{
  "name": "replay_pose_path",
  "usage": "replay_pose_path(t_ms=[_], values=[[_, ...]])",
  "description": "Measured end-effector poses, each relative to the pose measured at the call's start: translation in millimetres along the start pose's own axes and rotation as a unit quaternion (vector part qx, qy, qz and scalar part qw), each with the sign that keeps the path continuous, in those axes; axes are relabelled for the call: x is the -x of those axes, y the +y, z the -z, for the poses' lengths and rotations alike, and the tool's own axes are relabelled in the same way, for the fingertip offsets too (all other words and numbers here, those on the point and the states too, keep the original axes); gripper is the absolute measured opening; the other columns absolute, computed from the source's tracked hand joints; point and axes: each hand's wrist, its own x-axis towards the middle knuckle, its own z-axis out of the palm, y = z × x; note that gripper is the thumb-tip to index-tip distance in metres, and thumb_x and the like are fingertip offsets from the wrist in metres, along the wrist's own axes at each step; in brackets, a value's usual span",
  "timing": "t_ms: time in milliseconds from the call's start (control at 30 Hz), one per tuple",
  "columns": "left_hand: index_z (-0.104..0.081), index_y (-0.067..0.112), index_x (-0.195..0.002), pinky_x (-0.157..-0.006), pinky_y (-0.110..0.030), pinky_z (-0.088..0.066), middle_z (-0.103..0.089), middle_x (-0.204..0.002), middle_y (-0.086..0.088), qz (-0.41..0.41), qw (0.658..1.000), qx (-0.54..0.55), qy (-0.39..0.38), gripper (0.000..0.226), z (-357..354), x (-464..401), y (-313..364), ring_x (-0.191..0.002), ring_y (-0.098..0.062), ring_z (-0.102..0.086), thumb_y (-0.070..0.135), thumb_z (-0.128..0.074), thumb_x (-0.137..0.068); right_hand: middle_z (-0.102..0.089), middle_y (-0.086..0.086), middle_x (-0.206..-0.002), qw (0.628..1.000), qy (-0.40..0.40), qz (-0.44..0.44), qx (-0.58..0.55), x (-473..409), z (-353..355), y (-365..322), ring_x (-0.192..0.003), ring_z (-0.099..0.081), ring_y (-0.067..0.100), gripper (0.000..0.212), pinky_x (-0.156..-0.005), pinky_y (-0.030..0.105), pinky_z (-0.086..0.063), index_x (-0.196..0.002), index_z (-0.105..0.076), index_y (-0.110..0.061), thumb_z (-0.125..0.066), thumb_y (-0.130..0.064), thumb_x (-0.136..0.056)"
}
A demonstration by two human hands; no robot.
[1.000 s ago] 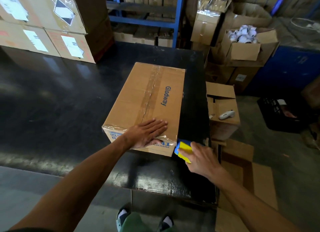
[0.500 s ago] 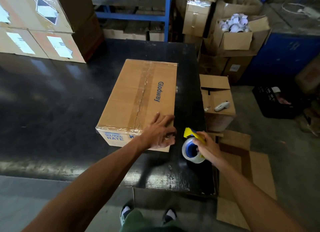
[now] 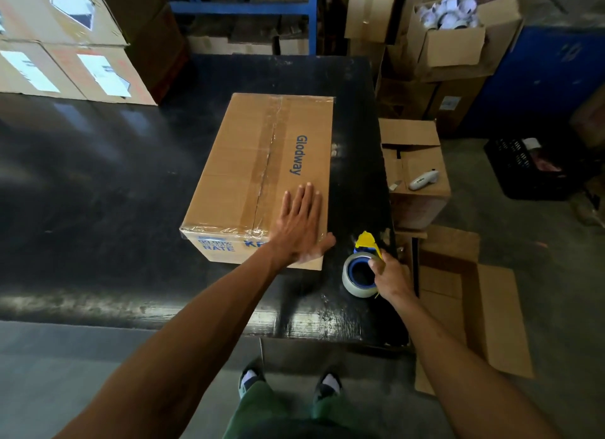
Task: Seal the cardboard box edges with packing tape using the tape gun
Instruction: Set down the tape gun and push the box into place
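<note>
A brown cardboard box [image 3: 242, 173] printed "Glodway" lies on the black table [image 3: 98, 183], with clear tape along its top seam and over its near edge. My left hand [image 3: 302, 229] rests flat on the box's near right corner, fingers spread, thumb over the right edge. My right hand [image 3: 388, 273] grips the yellow and blue tape gun [image 3: 361, 261], which sits on the table just right of the box, apart from it, its clear tape roll facing me.
Stacked labelled cartons [image 3: 75, 42] stand at the table's far left. To the right, off the table, an open box [image 3: 415, 173] carries a white cutter [image 3: 423, 180]. Flattened cardboard [image 3: 471, 311] lies on the floor, and a black crate [image 3: 530, 170] stands beyond.
My right hand drew the tape gun away from the box's near right corner and set it down on the table. My left hand slid right along the near edge and flattened out.
</note>
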Motion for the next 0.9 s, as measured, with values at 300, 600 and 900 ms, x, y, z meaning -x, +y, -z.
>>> replay_pose_path(t_ms=[300, 600, 900], values=[[0.009, 0.009, -0.158, -0.122, -0.049, 0.013, 0.018, -0.164, -0.015, 0.028, 0.996, 0.079, 0.003, 0.097, 27.0, -2.0, -53.0, -0.152, -0.028, 0.018, 0.075, -0.015, -0.091, -0.028, 0.007, -0.160, 0.991, 0.036, 0.083, -0.097, 15.3, 34.3, -105.4, -0.145, -0.027, 0.028, 0.075, -0.116, 0.043, -0.025, -0.155, -0.021, -0.026, -0.043, -0.063, -0.094], [0.011, 0.023, -0.159, -0.117, -0.062, 0.015, 0.020, -0.166, -0.008, 0.067, 0.996, 0.007, -0.050, 0.089, 37.1, -9.1, -163.1, -0.150, -0.035, 0.022, 0.075, 0.002, -0.087, 0.015, 0.021, -0.161, 0.979, 0.045, 0.155, 0.125, 41.6, -31.9, -194.9, -0.147, 0.016, 0.036, 0.078, -0.118, 0.055, 0.002, -0.155, -0.006, -0.034, -0.012, -0.075, -0.089], [0.007, 0.026, -0.159, -0.112, -0.069, 0.017, 0.017, -0.167, -0.004, 0.218, 0.971, 0.094, -0.009, 0.073, 18.9, -4.4, -137.2, -0.150, -0.037, 0.021, 0.065, -0.002, -0.098, 0.016, 0.012, -0.163, 0.928, 0.029, 0.224, 0.297, -18.4, -2.5, -194.5, -0.148, 0.018, 0.027, 0.077, -0.118, 0.052, 0.007, -0.150, 0.008, -0.049, 0.002, -0.084, -0.082]])
